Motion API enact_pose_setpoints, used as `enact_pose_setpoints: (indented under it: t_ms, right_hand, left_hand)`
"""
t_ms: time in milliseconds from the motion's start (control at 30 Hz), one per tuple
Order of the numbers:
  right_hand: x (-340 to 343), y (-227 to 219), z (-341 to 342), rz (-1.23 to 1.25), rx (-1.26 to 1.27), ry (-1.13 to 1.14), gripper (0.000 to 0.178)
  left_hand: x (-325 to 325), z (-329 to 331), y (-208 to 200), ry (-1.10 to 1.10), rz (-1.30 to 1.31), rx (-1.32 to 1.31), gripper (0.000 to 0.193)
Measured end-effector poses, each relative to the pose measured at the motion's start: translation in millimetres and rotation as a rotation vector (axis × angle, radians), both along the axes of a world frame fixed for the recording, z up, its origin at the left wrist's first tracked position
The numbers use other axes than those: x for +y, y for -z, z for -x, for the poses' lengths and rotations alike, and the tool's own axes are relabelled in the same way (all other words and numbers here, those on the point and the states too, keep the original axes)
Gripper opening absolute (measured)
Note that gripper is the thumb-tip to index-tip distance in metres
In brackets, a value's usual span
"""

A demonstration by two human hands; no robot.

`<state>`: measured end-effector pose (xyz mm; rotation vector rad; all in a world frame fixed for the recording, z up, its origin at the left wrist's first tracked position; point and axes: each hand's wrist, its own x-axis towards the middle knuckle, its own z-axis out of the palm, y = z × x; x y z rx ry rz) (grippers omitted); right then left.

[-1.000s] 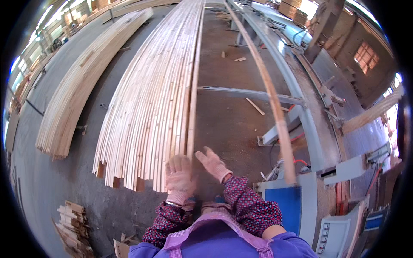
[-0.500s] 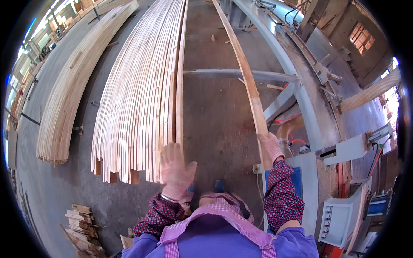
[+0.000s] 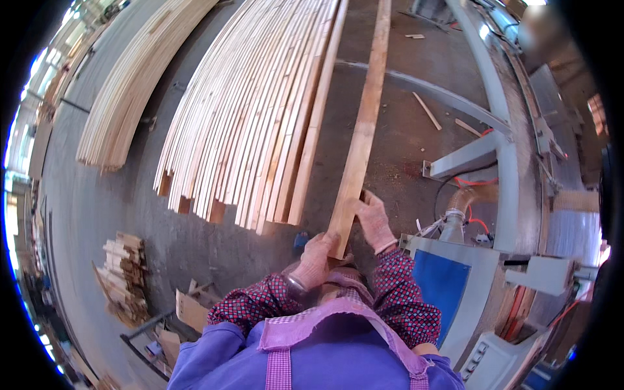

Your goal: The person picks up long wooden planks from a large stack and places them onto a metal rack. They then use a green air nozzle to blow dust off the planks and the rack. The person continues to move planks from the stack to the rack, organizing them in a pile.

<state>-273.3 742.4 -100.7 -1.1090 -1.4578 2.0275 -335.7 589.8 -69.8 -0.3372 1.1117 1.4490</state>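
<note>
A long, narrow wooden board (image 3: 361, 140) runs away from my body, its near end between my two gloved hands. My left hand (image 3: 316, 259) grips the left edge close to that end. Higher up on the right edge, my right hand (image 3: 374, 220) is closed round the board, fingers partly hidden behind it. Left of the board lies a wide stack of long pale wooden strips (image 3: 253, 123), with uneven near ends. One strip (image 3: 317, 130) lies along the stack's right edge, close to the held board.
A second strip stack (image 3: 140, 84) lies farther left. Short offcuts (image 3: 123, 273) are piled at lower left, near a cardboard box (image 3: 193, 311). On the right stands a grey machine frame (image 3: 504, 175) with a blue panel (image 3: 439, 286) and a flexible hose (image 3: 572, 200). Wood scraps (image 3: 427, 110) litter the floor.
The board has shifted left, away from the machine toward the stack, with my right hand on it. My left hand, earlier spread over the stack's near end, now grips the board's end.
</note>
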Motion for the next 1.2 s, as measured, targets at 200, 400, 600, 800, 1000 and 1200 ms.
enact_pose_setpoints:
  t_ms: [200, 400, 600, 800, 1000, 1200]
  right_hand:
    - [64, -15, 64, 0.015, -0.004, -0.070, 0.046]
    - [86, -9, 151, -0.204, -0.248, 0.026, 0.061]
    - [88, -27, 162, -0.329, -0.443, -0.064, 0.099]
    - [46, -42, 137, -0.394, -0.579, -0.204, 0.090]
    - [59, -24, 150, -0.479, -0.520, -0.158, 0.072]
    - [89, -12, 177, -0.616, -0.818, -0.314, 0.060]
  left_hand:
    - [-13, 6, 19, -0.213, -0.279, -0.456, 0.047]
    - [-8, 7, 43, -0.261, -0.040, 0.428, 0.037]
    - [-3, 25, 41, -0.685, -0.257, -0.342, 0.025]
    - [-53, -9, 51, 0.021, 0.118, 0.700, 0.020]
    - [-33, 19, 13, -0.367, -0.060, -0.459, 0.020]
    - [-14, 25, 26, -0.446, -0.109, -0.478, 0.034]
